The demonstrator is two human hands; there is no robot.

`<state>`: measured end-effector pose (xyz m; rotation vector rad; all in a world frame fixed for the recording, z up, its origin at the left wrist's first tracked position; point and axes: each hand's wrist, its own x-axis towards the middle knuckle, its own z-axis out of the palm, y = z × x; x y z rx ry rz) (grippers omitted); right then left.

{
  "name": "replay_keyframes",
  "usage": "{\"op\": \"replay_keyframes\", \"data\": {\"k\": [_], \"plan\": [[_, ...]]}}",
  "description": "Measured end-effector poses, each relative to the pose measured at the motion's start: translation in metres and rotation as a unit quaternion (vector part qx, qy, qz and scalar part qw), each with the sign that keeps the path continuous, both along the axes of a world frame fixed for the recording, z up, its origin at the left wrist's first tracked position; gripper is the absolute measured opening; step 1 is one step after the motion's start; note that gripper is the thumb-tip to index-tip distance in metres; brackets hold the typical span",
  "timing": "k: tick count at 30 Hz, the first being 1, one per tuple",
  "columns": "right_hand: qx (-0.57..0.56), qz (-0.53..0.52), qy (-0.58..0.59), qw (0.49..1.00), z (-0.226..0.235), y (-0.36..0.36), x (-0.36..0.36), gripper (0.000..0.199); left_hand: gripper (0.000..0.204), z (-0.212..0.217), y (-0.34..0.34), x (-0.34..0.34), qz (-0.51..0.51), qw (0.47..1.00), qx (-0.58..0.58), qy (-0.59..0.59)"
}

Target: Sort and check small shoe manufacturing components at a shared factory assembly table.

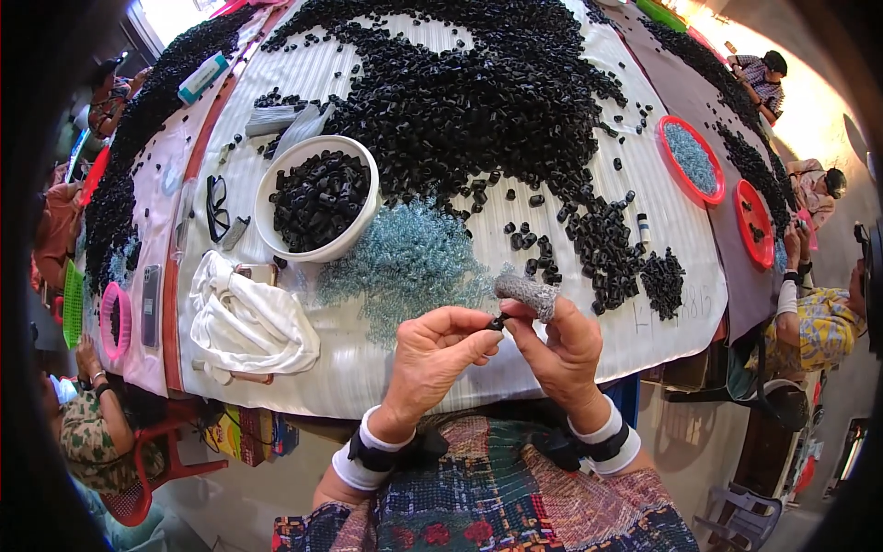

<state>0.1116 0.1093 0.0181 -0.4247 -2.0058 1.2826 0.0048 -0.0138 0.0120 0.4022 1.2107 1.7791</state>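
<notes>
My left hand (440,359) pinches a small black cylindrical piece (498,322) between thumb and forefinger. Fingertips of my right hand (563,354) meet it from the other side, so both hands touch the same piece. A grey speckled sleeve (527,293) covers a finger of my right hand. Just beyond my hands lies a heap of small clear bluish pieces (405,253). Behind it spreads a large pile of black cylindrical pieces (478,101). A white bowl (264,216) full of the black pieces stands left of the bluish heap.
A bunched white cloth (244,322), eyeglasses (217,208) and a phone (150,304) lie to the left. Red trays (664,143) are at the right. A small pile of black pieces (662,281) sits near the table's right front. Other people (814,331) sit along both sides.
</notes>
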Motion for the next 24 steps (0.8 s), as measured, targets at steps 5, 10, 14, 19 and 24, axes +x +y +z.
{"op": "replay_keyframes", "data": {"k": [5, 10, 14, 19, 24], "plan": [[0.064, -0.014, -0.005, 0.998, -0.0007, -0.0012, 0.0000, 0.026, 0.020, -0.0014, 0.0005, 0.0011, 0.000, 1.000, 0.001, 0.007], [0.066, -0.012, -0.013, 0.998, 0.0047, -0.0045, -0.0003, 0.025, 0.020, -0.0046, -0.0010, 0.0009, 0.004, 1.000, -0.013, 0.022], [0.082, -0.038, -0.016, 0.996, 0.0046, -0.0084, -0.0003, 0.023, 0.019, -0.0054, 0.0000, 0.0016, 0.006, 1.000, -0.016, 0.023], [0.072, -0.042, -0.030, 0.996, 0.0010, -0.0089, 0.0035, 0.021, 0.019, -0.0083, 0.0000, 0.0026, 0.000, 0.999, -0.025, 0.019], [0.069, -0.057, -0.030, 0.996, -0.0002, -0.0095, 0.0008, 0.018, 0.019, -0.0073, 0.0037, 0.0052, 0.007, 0.999, -0.041, 0.018]]}}
